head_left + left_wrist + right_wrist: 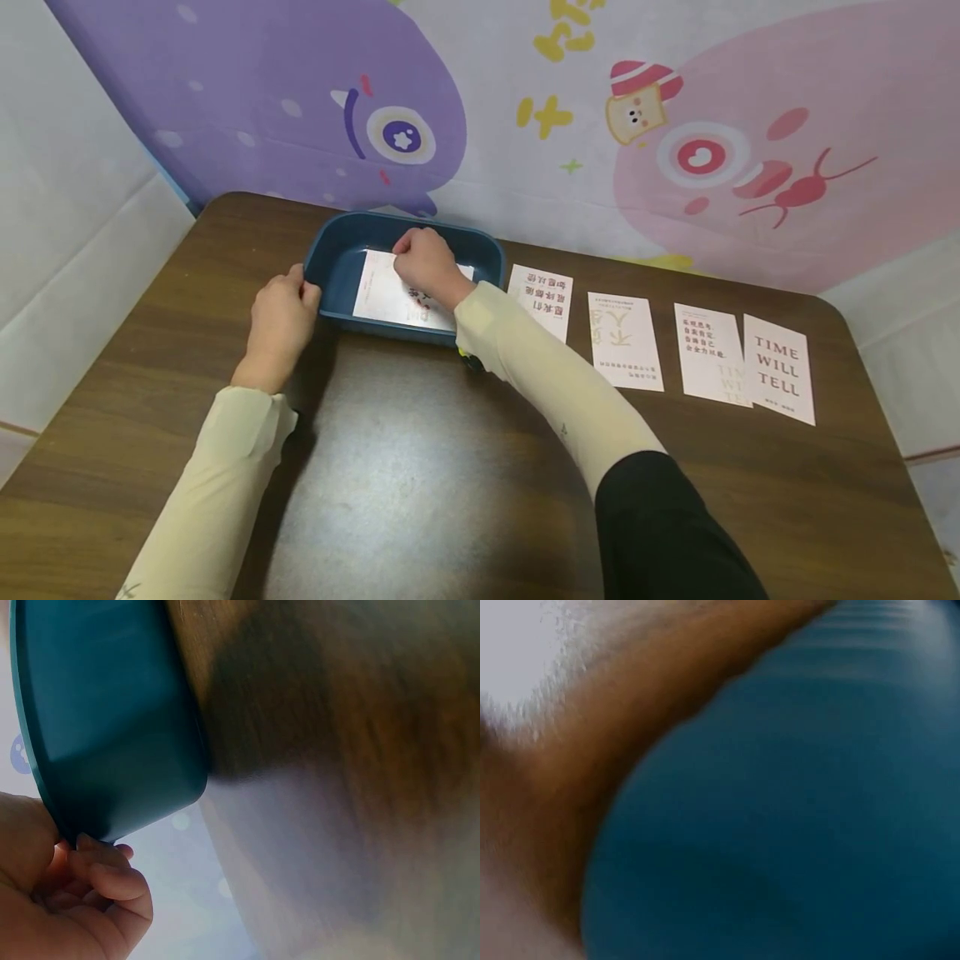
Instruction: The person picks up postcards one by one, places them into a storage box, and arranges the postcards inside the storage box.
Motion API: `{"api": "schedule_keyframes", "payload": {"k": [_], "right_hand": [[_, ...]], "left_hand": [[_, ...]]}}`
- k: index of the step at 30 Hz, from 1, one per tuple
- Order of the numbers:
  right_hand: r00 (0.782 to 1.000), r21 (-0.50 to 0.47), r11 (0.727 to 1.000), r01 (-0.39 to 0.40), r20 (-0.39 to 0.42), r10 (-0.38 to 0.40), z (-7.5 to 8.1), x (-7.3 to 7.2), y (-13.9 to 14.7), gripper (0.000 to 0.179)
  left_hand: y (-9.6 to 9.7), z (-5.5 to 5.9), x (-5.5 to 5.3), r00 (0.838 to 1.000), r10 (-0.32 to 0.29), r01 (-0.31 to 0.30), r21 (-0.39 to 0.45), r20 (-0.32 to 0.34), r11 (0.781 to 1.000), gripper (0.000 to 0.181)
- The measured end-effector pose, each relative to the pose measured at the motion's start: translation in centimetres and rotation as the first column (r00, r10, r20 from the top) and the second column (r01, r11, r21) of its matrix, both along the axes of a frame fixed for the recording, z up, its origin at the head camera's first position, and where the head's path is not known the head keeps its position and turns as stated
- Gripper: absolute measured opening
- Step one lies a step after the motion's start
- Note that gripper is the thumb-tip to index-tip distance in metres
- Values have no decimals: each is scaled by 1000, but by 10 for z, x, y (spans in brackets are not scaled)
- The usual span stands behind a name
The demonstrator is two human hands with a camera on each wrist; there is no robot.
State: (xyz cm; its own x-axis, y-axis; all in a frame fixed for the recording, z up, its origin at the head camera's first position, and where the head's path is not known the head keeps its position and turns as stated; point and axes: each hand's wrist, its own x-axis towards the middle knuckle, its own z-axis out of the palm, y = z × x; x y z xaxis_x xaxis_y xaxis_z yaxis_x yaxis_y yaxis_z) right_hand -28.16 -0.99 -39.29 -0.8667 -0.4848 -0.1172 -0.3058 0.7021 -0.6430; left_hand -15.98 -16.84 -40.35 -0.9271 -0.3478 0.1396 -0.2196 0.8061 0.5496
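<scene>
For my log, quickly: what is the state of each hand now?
Left hand: closed, holding the blue bin by its rim.
Right hand: curled over a card inside; whether it holds it cannot be told.

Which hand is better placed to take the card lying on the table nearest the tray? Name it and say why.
Right hand, probably: it is over the tray, nearer that card. The left hand grips the tray's left end, farther away.

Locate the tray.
In the head view, the tray sits left of centre near the table's far edge, the left hand gripping its left end, cards to its right.
</scene>
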Motion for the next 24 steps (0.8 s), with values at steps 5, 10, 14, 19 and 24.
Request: {"api": "schedule_keyframes", "payload": {"k": [5, 10, 14, 19, 24], "right_hand": [[1000, 7, 1000, -19, 5, 19, -6, 4, -6, 29], [999, 29, 999, -42, -18, 43, -8, 4, -10, 32], [996, 65, 994, -82, -35, 85, -10, 5, -10, 28], [992, 124, 986, -110, -40, 116, -13, 6, -7, 26], [990, 214, 969, -127, -36, 138, -11, 7, -7, 26]], "left_hand": [[0, 1, 1, 1000, 3, -3, 1, 0, 1000, 23], [0, -2, 0, 999, 10, -10, -3, -34, 1000, 23], [2, -3, 0, 999, 14, -14, -3, -31, 1000, 22], [2, -2, 2, 1000, 3, -3, 0, -10, 1000, 21], [2, -2, 3, 1000, 6, -6, 2, -7, 1000, 24]]}}
